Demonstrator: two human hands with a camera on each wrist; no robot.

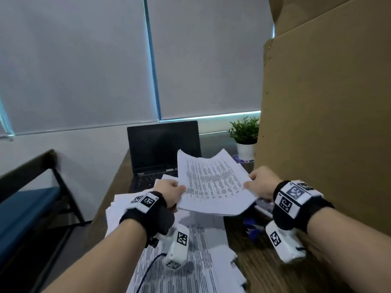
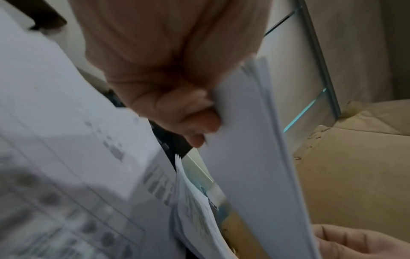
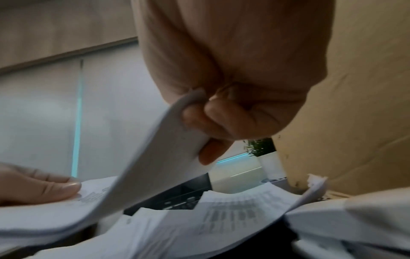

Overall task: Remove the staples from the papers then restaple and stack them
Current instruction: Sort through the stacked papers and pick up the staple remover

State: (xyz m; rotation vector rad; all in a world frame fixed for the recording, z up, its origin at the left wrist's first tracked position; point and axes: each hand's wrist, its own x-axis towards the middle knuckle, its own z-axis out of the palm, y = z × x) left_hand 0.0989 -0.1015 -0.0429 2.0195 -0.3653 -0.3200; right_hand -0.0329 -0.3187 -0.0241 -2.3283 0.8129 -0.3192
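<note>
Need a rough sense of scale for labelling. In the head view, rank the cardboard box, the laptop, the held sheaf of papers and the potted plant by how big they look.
1. cardboard box, largest, though it is cut off by the frame
2. laptop and held sheaf of papers: look alike, and the papers are nearer the camera, so unranked
3. potted plant, smallest

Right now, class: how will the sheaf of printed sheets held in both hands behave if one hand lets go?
Probably floppy: the sheaf already sags between the left hand and right hand. Its edges look fanned, so sheets may slide apart. It seems light.
</note>
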